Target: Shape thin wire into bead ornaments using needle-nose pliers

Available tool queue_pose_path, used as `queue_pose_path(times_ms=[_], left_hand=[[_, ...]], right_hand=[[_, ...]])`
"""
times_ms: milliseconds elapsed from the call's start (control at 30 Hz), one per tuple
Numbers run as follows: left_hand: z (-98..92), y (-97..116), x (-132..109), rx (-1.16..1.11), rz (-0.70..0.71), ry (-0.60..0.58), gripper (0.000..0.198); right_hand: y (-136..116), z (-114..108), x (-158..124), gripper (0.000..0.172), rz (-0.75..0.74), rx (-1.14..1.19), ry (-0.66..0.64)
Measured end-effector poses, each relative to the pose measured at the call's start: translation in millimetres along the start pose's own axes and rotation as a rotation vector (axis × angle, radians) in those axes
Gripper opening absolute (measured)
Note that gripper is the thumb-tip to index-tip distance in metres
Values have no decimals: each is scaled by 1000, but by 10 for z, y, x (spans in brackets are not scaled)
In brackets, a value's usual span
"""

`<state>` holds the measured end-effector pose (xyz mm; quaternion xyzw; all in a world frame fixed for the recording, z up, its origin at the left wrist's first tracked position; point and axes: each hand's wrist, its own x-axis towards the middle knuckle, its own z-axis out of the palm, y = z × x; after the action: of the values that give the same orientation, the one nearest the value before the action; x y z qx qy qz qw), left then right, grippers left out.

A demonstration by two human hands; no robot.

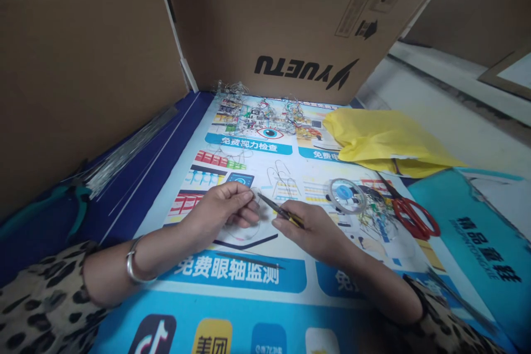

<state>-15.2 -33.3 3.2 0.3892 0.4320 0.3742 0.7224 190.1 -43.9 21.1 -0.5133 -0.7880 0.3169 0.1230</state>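
My left hand [234, 204] is closed in a pinch on a thin wire, faint against the printed sheet; a fine loop seems to hang below the fingers. In my right hand [313, 229] are slim needle-nose pliers [274, 204] with dark jaws and yellow-black handles. Their tip points at the left fingertips, close to the pinched wire. Just beyond the hands, several bent wire pieces [282, 177] lie on the sheet. To the right sit a clear round spool [346, 194] and a tangle of wire pieces [377, 213].
Red-handled scissors [415, 218] lie right, beside a yellow bag [385, 138] and a teal bag [477, 243]. Straight wires [128, 149] and teal-handled pliers [50, 207] are left. Wire ornaments [265, 113] lie at the back before a cardboard wall [265, 16]. Tweezers [460, 298] rest front right.
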Motion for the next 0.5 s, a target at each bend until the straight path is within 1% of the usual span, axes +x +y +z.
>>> queue_pose_path(times_ms=[100, 167, 233, 300, 400, 500], left_hand=[[10, 17, -1, 38, -4, -7, 20], [28, 25, -6, 90, -24, -11, 21], [44, 23, -9, 128, -32, -21, 21], [48, 10, -5, 128, -23, -41, 21], [37, -15, 7, 94, -23, -76, 20], [32, -19, 9, 60, -31, -115, 20]], right_hand=[[21, -21, 32, 22, 30, 71, 46], [6, -21, 79, 17, 41, 149, 109], [-34, -11, 137, 17, 31, 209, 163], [-85, 8, 195, 19, -8, 226, 155], [-154, 48, 258, 17, -58, 259, 132], [-192, 78, 280, 15, -59, 302, 165]])
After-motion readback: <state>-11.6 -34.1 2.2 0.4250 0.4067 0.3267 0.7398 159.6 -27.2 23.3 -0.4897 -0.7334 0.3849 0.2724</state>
